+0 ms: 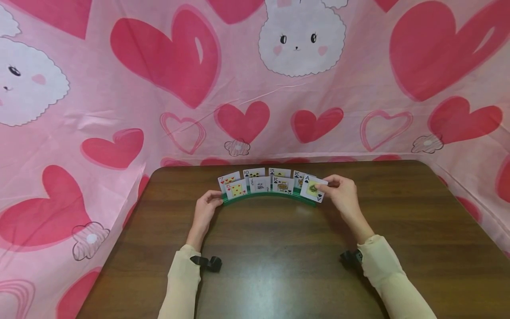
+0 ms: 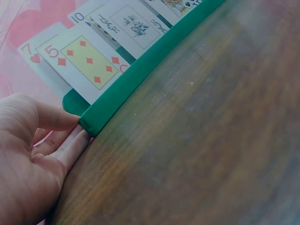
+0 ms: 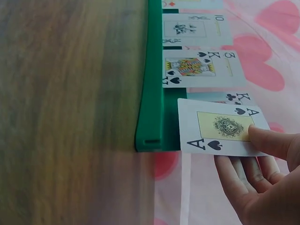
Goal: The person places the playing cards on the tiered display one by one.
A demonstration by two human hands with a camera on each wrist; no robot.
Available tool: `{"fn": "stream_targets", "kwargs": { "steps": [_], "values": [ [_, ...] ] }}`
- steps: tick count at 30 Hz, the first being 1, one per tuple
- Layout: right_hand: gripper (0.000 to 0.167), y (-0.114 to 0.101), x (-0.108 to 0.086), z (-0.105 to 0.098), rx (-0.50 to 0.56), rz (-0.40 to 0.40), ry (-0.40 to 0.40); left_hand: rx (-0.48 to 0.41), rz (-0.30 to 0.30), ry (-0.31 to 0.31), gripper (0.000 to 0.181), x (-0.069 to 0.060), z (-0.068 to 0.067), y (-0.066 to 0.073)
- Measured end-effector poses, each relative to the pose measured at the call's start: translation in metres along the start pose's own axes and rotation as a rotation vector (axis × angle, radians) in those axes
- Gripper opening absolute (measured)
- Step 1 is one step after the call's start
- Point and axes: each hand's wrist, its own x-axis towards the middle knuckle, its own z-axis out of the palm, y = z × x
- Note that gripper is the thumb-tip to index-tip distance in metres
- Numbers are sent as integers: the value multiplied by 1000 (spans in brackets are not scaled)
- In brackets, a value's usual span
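A curved green card holder (image 2: 115,101) stands on the table with two rows of playing cards upright in it. My left hand (image 1: 206,212) holds the holder's left end between thumb and fingers, beside the five of diamonds (image 2: 89,61). At the other end, my right hand (image 1: 343,197) pinches the ace of spades (image 3: 225,126), thumb on its face and fingers behind. The ace is tilted in front of the king of clubs (image 3: 215,97); its lower edge is apart from the front strip in the right wrist view. The king of spades (image 3: 197,69) stands beside it.
In the front row there is also a joker (image 1: 260,184). Behind stand the seven of hearts (image 1: 228,179), a ten (image 1: 253,172) and a three (image 1: 280,172). The brown wooden table (image 1: 271,257) meets a pink heart-printed cloth (image 1: 247,88) at its back edge.
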Motion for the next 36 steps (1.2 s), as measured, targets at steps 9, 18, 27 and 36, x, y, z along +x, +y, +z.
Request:
{"fn": "stream_targets", "kwargs": {
  "steps": [9,18,27,36],
  "values": [
    [31,6,-1,9,-65,22,41,8,-3,6,18,1,0,-1],
    [31,9,-3,14,-41,39,65,13,-8,-7,18,-1,-1,1],
    [31,12,-3,19,-11,56,72,11,-19,-7,17,-1,-2,1],
    [33,13,-3,20,82,134,45,14,-20,-5,18,1,-1,-1]
  ]
}}
